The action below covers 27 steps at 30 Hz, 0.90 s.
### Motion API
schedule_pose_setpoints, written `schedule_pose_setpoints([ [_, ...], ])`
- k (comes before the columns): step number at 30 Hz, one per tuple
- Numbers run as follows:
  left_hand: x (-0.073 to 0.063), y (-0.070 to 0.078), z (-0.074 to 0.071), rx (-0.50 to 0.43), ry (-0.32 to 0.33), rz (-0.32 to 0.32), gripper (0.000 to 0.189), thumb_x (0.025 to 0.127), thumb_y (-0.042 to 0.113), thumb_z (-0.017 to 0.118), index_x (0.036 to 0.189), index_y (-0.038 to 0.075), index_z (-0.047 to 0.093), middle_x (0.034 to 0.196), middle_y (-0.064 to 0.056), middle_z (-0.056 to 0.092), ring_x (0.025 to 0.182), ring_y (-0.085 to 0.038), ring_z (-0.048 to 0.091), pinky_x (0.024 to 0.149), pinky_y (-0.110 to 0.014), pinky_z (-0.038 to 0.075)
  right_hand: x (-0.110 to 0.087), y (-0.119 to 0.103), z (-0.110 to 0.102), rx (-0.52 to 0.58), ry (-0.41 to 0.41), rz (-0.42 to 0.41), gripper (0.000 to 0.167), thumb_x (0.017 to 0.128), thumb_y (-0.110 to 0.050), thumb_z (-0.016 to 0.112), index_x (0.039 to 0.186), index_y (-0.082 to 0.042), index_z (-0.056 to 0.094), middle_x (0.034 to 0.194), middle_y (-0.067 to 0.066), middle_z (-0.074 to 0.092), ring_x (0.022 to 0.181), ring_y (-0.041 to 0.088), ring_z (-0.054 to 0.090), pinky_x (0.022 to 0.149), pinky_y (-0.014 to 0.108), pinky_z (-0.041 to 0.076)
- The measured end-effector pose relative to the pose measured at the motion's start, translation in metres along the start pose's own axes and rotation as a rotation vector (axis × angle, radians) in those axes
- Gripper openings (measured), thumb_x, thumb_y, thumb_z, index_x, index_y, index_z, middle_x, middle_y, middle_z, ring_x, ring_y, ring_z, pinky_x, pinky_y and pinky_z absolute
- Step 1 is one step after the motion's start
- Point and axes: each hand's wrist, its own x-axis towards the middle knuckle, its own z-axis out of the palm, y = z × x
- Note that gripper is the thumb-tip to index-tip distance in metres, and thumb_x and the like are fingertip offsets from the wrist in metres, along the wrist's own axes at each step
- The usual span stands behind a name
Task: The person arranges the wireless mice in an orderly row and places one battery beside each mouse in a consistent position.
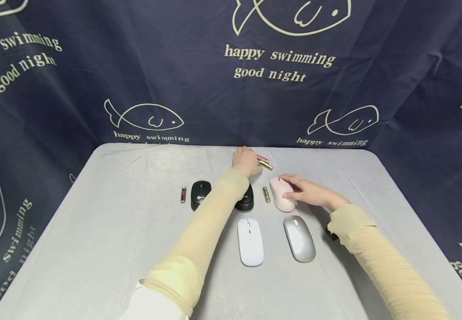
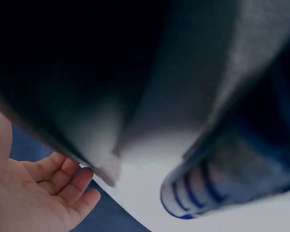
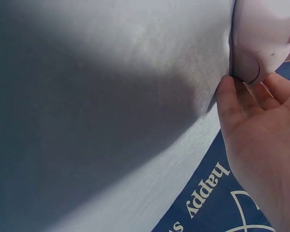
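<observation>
At the far edge of the table is my left hand (image 1: 246, 161), beside a red battery (image 1: 263, 158) and gold batteries (image 1: 266, 166). Its fingers (image 2: 79, 186) are loosely bent in the left wrist view, with nothing seen in them. My left forearm passes over a black mouse (image 1: 247, 202), partly covering it. My right hand (image 1: 308, 190) holds a pink computer mouse (image 1: 280, 200) from its right side, thumb and fingers bent about it. In the right wrist view the pink mouse (image 3: 263, 34) shows at the top right, fingertips at its end.
Another black mouse (image 1: 200, 191) stands left of my forearm, with a dark red battery (image 1: 183, 194) beside it. A gold battery (image 1: 266, 194) lies left of the pink mouse. Nearer are a white mouse (image 1: 251, 243) and a silver mouse (image 1: 300, 239). Dark blue printed cloth (image 1: 215, 102) hangs behind the table.
</observation>
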Motion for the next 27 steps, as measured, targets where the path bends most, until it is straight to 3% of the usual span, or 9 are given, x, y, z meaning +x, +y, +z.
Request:
schedule_pose_setpoints([
  [17,0.005,0.002,0.004,0.013,0.008,-0.007,0.062,0.087,0.048,0.06,0.131,0.006,0.051,0.128,-0.01,0.05,0.119,-0.023,0.045,0.1,-0.034,0.037,0.0,0.0,-0.001,0.017,0.003,0.005,0.063,0.091,-0.022,0.062,0.142,0.001,0.034,0.148,0.023,0.03,0.138,0.04,0.024,0.111,0.054,0.02],
  [24,0.006,-0.003,0.001,0.006,-0.032,0.009,0.056,0.088,0.047,0.058,0.13,0.011,0.054,0.131,-0.009,0.049,0.122,-0.022,0.045,0.101,-0.033,0.037,0.001,0.002,-0.001,0.018,0.003,-0.001,0.063,0.091,-0.022,0.062,0.142,0.0,0.035,0.147,0.023,0.031,0.138,0.039,0.025,0.111,0.054,0.02],
  [27,0.01,-0.008,0.002,0.012,-0.022,0.022,0.055,0.086,0.047,0.059,0.126,0.011,0.057,0.124,-0.01,0.052,0.116,-0.022,0.048,0.097,-0.032,0.041,0.001,0.002,0.0,0.013,0.003,-0.005,0.063,0.091,-0.023,0.062,0.142,0.001,0.035,0.147,0.023,0.031,0.137,0.04,0.025,0.11,0.055,0.02],
])
